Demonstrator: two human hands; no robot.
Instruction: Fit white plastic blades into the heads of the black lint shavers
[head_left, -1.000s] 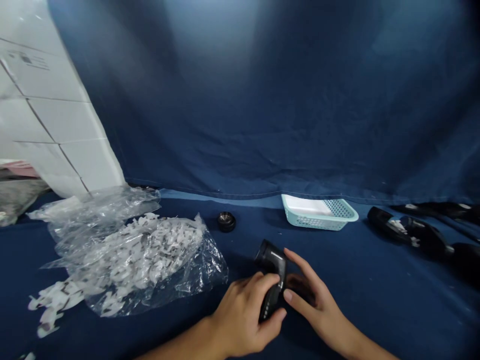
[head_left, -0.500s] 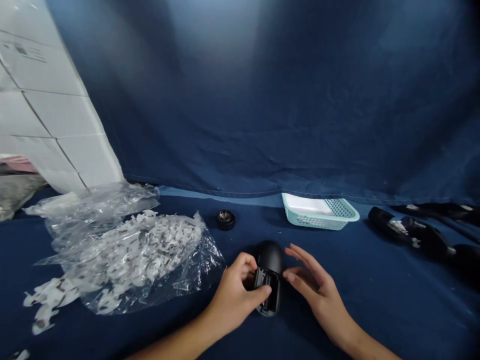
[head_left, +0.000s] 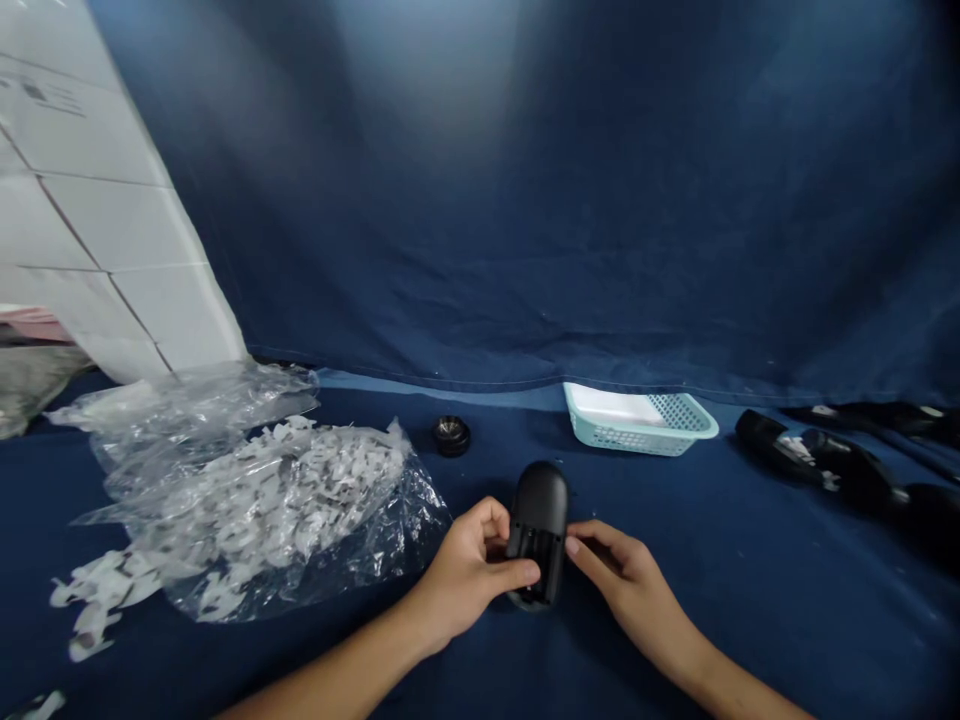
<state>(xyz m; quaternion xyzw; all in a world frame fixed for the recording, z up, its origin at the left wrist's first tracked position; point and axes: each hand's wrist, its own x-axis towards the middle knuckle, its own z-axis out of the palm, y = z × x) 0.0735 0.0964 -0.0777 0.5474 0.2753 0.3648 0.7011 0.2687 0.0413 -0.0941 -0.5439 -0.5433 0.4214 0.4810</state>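
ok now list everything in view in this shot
black rounded plastic casing with an open ribbed back: 1, black, on the blue cloth between the hands
clear crumpled plastic bag: at least 1, transparent, left of the hands
irregular white scraps: many, white with dark marks, in and spilling from the bag
small round black cap: 1, black, behind the casing
rectangular plastic mesh basket: 1, light blue, white lining, back edge of the cloth
long black objects: at least 2, black, right side
dark blue cloth: 1, hanging behind, spread over the surface
white tiled wall: 1, white, upper left
left hand: 1, on the casing
right hand: 1, at the casing's right edge
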